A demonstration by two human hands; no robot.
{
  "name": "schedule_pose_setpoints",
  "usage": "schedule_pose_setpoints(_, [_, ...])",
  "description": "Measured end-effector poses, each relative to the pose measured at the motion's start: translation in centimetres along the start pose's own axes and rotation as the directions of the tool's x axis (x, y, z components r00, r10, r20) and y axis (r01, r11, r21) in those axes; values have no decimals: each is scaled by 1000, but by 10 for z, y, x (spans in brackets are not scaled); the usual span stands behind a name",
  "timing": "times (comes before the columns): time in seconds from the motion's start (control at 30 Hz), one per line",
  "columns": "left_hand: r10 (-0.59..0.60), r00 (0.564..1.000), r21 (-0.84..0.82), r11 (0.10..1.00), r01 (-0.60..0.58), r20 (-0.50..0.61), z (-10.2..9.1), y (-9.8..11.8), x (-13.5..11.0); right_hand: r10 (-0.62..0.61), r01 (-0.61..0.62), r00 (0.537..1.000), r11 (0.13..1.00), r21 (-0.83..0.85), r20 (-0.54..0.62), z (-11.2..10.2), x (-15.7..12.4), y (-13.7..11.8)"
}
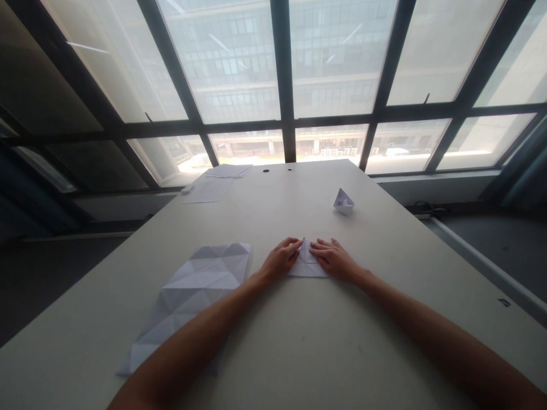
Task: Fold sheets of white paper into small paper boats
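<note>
On the table, folded paper: your left hand curls at one edge, grip unclear; your right hand spreads flat over the other, gripping nothing. Peak formed; bottom strip apparently unturned.

The folded paper at the centre is white; the creased sheet, lower left, shows white and greyish triangles; the tabletop is off-white.
</note>
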State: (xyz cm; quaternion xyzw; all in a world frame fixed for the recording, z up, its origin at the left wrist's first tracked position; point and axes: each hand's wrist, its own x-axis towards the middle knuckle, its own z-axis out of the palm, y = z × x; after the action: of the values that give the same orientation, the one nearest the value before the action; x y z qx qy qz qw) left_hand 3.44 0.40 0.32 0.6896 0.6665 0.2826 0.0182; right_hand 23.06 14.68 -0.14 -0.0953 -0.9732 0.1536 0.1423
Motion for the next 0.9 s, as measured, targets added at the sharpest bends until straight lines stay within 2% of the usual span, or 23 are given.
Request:
schedule_pose_setpoints(0.17, [98, 960, 124, 983, -134, 263, -2, 4, -2, 2, -2, 1000, 1000, 9, -18, 2, 0, 1])
schedule_pose_setpoints(0.27, [99, 940, 149, 977, -155, 328, -5, 5, -2, -2, 2, 1000, 1000, 16, -17, 3, 0, 2])
schedule_pose_setpoints(0.57, [102, 950, 137, 979, -148, 296, -7, 8, -1, 10, -9, 999, 1000, 21, -30, 4, 1, 2])
schedule_pose_setpoints(0.9, [218, 947, 99, 964, -247, 236, -13, 15, 2, 16, -16, 1000, 1000, -1, -16, 0, 0, -2])
